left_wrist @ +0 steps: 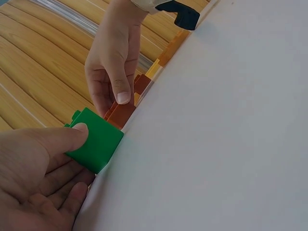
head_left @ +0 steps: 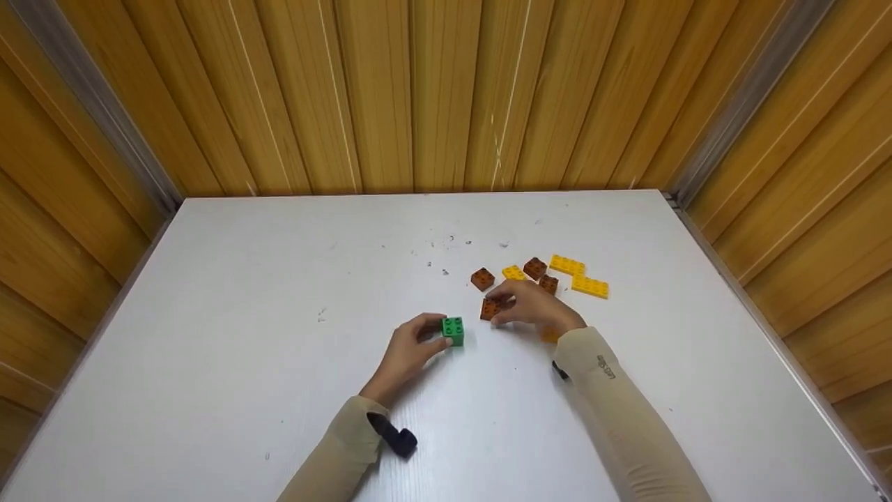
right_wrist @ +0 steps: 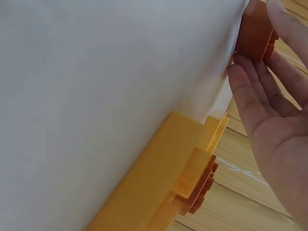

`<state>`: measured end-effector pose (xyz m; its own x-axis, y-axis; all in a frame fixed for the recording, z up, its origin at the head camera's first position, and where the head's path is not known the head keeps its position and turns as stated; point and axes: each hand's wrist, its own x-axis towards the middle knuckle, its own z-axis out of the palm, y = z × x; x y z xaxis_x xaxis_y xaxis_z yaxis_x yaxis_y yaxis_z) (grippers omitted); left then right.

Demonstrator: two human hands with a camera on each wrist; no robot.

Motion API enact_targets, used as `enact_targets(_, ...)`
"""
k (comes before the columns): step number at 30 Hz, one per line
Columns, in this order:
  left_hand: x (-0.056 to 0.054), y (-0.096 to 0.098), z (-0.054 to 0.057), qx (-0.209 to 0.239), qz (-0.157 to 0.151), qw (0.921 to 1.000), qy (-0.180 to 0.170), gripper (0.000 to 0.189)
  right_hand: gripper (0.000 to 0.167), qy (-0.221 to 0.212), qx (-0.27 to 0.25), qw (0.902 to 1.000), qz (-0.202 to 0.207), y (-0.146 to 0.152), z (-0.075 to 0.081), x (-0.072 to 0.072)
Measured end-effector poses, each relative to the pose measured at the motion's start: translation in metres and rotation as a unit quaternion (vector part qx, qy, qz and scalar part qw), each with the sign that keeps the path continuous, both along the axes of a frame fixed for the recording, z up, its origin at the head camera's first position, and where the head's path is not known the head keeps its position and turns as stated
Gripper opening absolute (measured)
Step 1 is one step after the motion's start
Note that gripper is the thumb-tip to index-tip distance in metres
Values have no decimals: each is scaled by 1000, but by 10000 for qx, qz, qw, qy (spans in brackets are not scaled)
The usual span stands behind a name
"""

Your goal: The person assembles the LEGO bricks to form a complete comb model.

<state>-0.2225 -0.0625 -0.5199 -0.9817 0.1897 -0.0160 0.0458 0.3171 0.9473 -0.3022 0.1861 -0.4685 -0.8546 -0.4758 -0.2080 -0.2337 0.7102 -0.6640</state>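
A green toy building block with studs on top stands on the white table, and my left hand pinches it between thumb and fingers. In the left wrist view the thumb presses the near face of the green block. To its right, my right hand grips a brown block by its sides. The right wrist view shows this brown block between the thumb and fingers, low at the table surface. The green and brown blocks stand a short gap apart in the head view.
Beyond my right hand lie loose brown blocks and flat yellow blocks. Another yellow block is partly hidden under the right wrist. Wood-patterned panels enclose the white table at the back and sides.
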Motion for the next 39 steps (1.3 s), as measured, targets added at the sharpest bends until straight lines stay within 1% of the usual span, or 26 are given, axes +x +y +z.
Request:
enact_targets(4, 0, -1, 0, 0, -7, 10000, 47, 40, 44, -66, -36, 9999, -87, -3, 0, -2)
enact_targets(6, 0, -2, 0, 16, -21, 10000, 56, 40, 44, -171, -86, 9996, -192, -3, 0, -1)
enact_targets(10, 0, -2, -2, 60, -21, 10000, -37, 41, 43, -262, -109, 9993, -263, -4, -1, -2)
enact_targets(18, 0, -2, -1, 81, -43, 10000, -29, 40, 41, -250, -78, 9996, -117, -3, -2, -3)
enact_targets(22, 0, -2, -1, 39, -43, 10000, -16, 41, 39, -91, -46, 9999, 35, -3, -2, -4)
enact_targets(29, 1, -2, -2, -27, -34, 9998, -177, 41, 42, -65, 39, 9999, 94, -2, -2, -3)
enact_targets(37, -1, -2, -1, -39, -99, 9999, 106, 40, 41, 147, 60, 9991, 384, -1, 1, -5)
enact_targets(39, -1, -2, -1, -31, -106, 9999, 110, 40, 41, 161, 52, 9989, 445, -1, 2, -6)
